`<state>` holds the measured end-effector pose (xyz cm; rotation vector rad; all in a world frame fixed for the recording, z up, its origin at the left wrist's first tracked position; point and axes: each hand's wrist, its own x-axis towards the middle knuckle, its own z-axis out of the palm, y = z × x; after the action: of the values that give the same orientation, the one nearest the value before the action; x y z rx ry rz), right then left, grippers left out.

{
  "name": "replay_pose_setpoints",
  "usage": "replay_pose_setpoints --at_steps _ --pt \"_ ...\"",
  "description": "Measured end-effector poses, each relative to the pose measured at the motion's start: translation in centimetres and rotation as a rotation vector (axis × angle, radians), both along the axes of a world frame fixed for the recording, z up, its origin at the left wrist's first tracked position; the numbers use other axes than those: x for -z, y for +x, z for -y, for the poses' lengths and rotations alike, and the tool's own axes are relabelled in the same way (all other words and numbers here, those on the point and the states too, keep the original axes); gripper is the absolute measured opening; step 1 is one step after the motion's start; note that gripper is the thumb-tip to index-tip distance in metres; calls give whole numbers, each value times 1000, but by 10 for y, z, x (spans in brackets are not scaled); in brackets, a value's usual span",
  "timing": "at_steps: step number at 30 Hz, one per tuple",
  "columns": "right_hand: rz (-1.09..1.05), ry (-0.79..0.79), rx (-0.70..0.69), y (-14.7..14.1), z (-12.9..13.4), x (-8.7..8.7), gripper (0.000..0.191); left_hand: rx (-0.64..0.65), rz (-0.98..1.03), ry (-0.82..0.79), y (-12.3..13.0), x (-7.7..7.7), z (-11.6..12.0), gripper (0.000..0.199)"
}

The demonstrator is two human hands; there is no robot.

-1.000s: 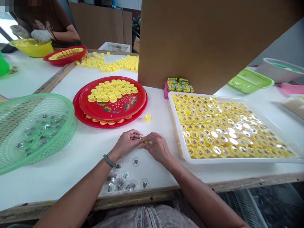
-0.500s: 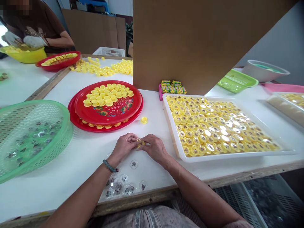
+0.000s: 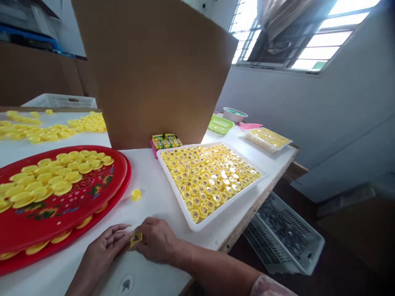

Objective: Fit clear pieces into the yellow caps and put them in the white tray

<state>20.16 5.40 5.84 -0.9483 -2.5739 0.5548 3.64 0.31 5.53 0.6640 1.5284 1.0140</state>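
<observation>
Yellow piece (image 3: 135, 239) sits between the two hands, left of the near corner of the white tray (image 3: 197, 225). The left hand's (image 3: 106, 248) fingers are drawn together on one edge, the right hand's (image 3: 159, 240) curled closed on the other, perhaps so that pressure from both sides steadies it. Further left of the tray, the red plate (image 3: 88, 211) bears more yellow cups (image 3: 61, 181), probably kept within reach; one clear disc (image 3: 126, 284) lies nearer the body than the tray.
</observation>
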Motion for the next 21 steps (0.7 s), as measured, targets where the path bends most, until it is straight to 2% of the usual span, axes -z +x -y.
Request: replay_pose_setpoints --at_steps 3,6,9,11,14,17,21 --pt "-50 89 10 14 5 -19 23 -55 37 0 3 2 1 61" --pt "-184 152 91 45 -9 -50 30 -105 -30 16 7 8 1 58" --pt "-271 249 280 90 -53 -75 26 -116 -78 28 8 14 0 55" --pt "-219 297 450 122 -93 -84 25 -118 -88 31 7 19 -2 54" --pt "-4 320 698 161 -148 -84 25 -117 -90 37 4 25 -3 55" --pt "52 316 735 179 -179 -75 26 -122 -99 45 4 26 -2 58" --pt "81 292 711 179 -188 -61 27 -124 -78 51 4 19 0 62"
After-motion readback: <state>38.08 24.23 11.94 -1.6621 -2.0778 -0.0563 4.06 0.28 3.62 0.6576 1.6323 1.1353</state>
